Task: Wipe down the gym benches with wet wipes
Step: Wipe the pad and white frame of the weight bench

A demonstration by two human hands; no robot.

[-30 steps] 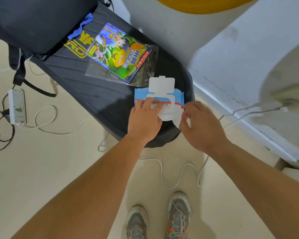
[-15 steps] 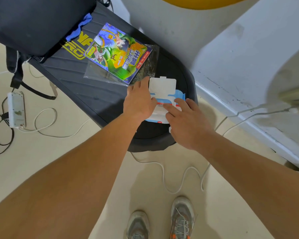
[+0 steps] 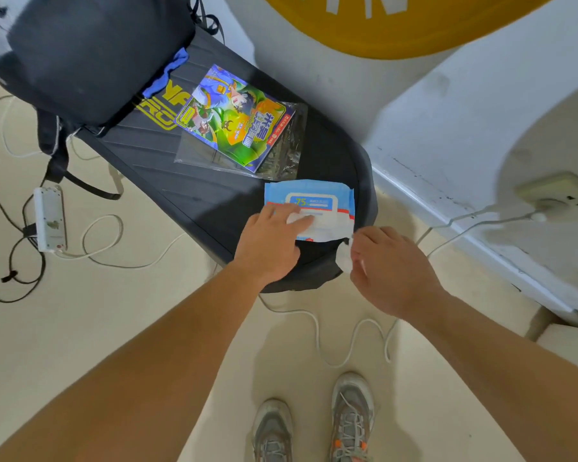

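Note:
A blue and white pack of wet wipes [image 3: 309,200] lies near the rounded end of the black gym bench [image 3: 194,191], its lid down. My left hand [image 3: 269,243] lies on the pack's near left part, fingers fairly straight, pressing it onto the bench. To the right of it my right hand [image 3: 386,265] pinches a white wet wipe [image 3: 343,258] at the pack's near right corner. Most of the wipe is hidden by my fingers.
A colourful comic book in a clear sleeve [image 3: 236,123] lies on the bench beyond the pack. A black backpack [image 3: 87,55] fills the bench's far end. White cables [image 3: 331,331] and a power strip [image 3: 49,218] lie on the floor. A white wall ledge [image 3: 481,195] runs at the right.
The pack's lid, standing open before, now lies shut. My right hand has drawn back to the right with the wipe. My left hand has slid nearer along the pack.

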